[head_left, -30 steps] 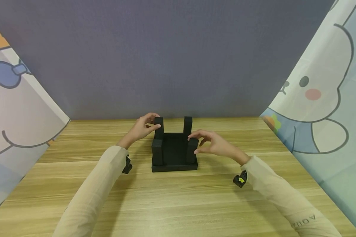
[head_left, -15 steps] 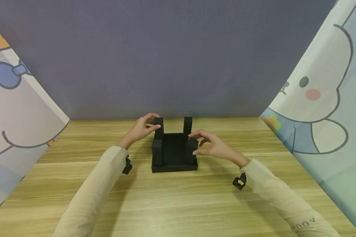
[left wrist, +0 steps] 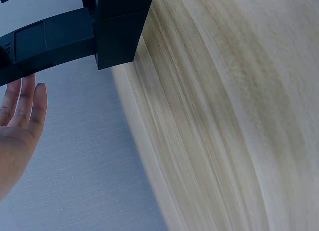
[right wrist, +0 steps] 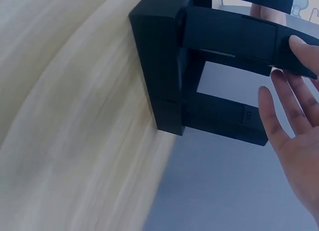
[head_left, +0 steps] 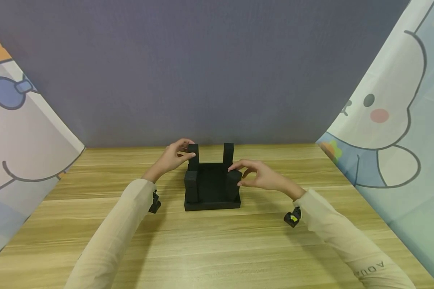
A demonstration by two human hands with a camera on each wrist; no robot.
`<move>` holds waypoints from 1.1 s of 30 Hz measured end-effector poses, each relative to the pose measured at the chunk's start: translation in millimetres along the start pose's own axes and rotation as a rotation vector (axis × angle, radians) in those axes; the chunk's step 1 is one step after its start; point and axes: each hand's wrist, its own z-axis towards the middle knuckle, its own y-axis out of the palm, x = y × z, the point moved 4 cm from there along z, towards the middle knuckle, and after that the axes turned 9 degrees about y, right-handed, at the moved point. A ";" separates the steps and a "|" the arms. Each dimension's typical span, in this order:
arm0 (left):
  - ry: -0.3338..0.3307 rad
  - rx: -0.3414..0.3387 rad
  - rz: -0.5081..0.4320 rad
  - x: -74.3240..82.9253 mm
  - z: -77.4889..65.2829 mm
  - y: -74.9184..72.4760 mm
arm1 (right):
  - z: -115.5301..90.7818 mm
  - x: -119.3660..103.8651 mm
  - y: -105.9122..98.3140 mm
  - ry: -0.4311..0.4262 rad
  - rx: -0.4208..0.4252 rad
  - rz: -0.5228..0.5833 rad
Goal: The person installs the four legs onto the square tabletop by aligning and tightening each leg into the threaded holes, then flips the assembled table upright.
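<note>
A black square base (head_left: 212, 206) with a low rim lies on the table, and a black post stands at each corner. My left hand (head_left: 171, 157) holds the top of the far-left post (head_left: 194, 162), thumb on the near side and fingers behind. With thumb and fingers, my right hand (head_left: 259, 174) pinches the near-right post (head_left: 232, 189) close to its top; this post looks turned slightly against the base. The thumb (right wrist: 305, 52) shows on the post's face in the right wrist view. In the left wrist view several fingers (left wrist: 24, 107) reach behind a post.
The near-left post (head_left: 191, 188) and far-right post (head_left: 228, 154) stand untouched on the base. Wood-grain table (head_left: 217, 245) surrounds it. Behind rises a grey panel (head_left: 202, 72); cartoon-printed cloths hang at the left (head_left: 25, 120) and right (head_left: 390, 116).
The near-right post has turned a little in my right hand, whose fingers have shifted slightly on it. My left hand has kept its hold on the far-left post.
</note>
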 end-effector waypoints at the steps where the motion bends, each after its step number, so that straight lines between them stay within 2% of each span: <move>1: -0.002 -0.001 -0.001 0.1 0.0 0.1 | -0.7 0.3 0.1 0.006 0.018 0.001; 8: 0.000 0.000 -0.002 0.7 -0.7 0.6 | -5.7 4.7 6.0 0.051 0.157 0.016; 12: 0.005 0.004 0.003 1.6 -1.5 0.5 | -6.8 6.6 8.8 0.053 0.191 0.025; 18: 0.001 0.001 0.011 -3.2 -0.6 0.9 | -5.4 5.5 8.2 0.008 0.150 -0.011; 22: 0.002 0.007 0.005 -21.6 4.9 2.4 | -3.3 2.0 5.6 0.003 0.084 -0.025; 26: -0.002 0.010 0.012 -37.6 9.1 3.8 | -2.3 0.1 3.0 0.038 0.046 -0.042; 29: 0.000 0.008 0.018 -39.7 9.2 3.7 | -2.1 -0.4 3.0 0.056 0.054 -0.051; 33: -0.002 0.005 0.017 -39.5 9.1 3.2 | -2.3 -0.3 5.2 0.065 0.112 -0.062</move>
